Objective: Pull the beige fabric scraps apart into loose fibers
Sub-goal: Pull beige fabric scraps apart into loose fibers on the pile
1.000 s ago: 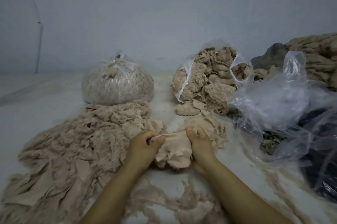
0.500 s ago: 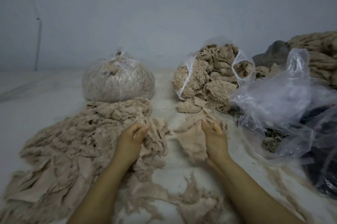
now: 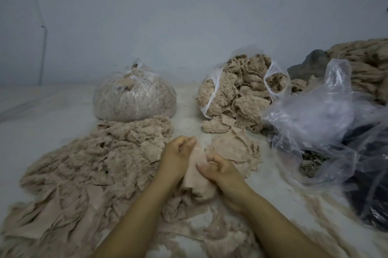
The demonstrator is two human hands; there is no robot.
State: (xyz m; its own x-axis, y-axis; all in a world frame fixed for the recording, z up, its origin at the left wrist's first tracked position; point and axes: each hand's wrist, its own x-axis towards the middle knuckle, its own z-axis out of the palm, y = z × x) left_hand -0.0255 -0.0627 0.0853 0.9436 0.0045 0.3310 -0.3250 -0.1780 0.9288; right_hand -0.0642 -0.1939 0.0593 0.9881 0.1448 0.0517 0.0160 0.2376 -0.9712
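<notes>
Between both hands' grip, beige scrap [image 3: 196, 173], long axis near-to-far.

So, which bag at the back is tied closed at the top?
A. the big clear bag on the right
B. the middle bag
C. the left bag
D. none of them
C: the left bag has its plastic knotted at the top, while the middle bag gapes open with scraps spilling out, and the right bag lies loose and crumpled.

Textile-scrap workroom: bagged fibers [image 3: 134, 98], scrap heap [image 3: 88, 163].
</notes>
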